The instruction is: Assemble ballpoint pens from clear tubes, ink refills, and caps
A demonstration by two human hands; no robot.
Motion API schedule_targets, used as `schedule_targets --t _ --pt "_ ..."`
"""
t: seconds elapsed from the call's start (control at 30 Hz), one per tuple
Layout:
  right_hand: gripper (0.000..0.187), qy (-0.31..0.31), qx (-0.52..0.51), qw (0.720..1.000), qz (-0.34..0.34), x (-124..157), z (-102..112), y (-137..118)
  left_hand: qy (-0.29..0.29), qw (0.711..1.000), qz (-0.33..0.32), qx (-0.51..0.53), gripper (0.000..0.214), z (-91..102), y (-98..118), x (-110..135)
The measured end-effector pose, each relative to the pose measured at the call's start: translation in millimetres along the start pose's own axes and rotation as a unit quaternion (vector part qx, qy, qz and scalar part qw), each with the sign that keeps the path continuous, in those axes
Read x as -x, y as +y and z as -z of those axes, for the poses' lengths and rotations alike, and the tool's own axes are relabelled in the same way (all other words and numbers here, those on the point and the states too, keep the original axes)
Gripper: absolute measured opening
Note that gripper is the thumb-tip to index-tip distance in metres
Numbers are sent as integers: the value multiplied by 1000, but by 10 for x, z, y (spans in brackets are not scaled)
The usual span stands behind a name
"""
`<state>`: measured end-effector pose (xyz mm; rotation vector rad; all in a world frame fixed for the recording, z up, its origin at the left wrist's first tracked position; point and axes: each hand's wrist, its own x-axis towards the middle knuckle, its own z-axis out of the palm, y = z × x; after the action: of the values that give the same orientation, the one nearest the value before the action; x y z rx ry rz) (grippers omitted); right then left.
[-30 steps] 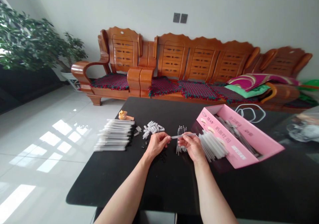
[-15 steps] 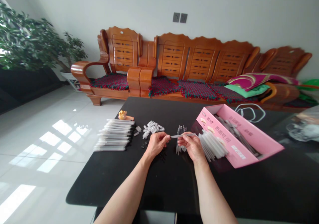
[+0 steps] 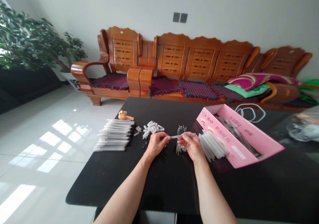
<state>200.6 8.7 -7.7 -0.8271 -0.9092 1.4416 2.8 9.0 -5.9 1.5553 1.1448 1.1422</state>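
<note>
My R hand has its grip clamped on a clear pen tube, level just above the black surface; my L hand pinches its left tip. Pink box at right.

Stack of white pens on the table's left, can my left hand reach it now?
Probably yes: only a few small caps lie between the left hand and the stack of white pens, though it is busy at a thin pen.

The left hand covers whatever it pinches at the tip of the thin clear tube, too small to tell. The clear bag is blurred and cut off by the right edge
</note>
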Motion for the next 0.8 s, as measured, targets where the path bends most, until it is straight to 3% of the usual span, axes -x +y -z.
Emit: schedule_targets --t 0.23,0.4,0.6,0.8 --pt "21 4 1 1000 4 4 0 -6 22 999 -4 36 34 2 25 4" --pt "21 -1 2 1000 3 -4 6 2 -12 1000 3 6 40 12 63 15" --pt "20 -1 4 1000 4 -6 8 3 18 997 5 75 34 -13 4 -6" --pt "21 1 4 1000 3 -5 18 14 -15 1000 22 7 46 8 55 11"
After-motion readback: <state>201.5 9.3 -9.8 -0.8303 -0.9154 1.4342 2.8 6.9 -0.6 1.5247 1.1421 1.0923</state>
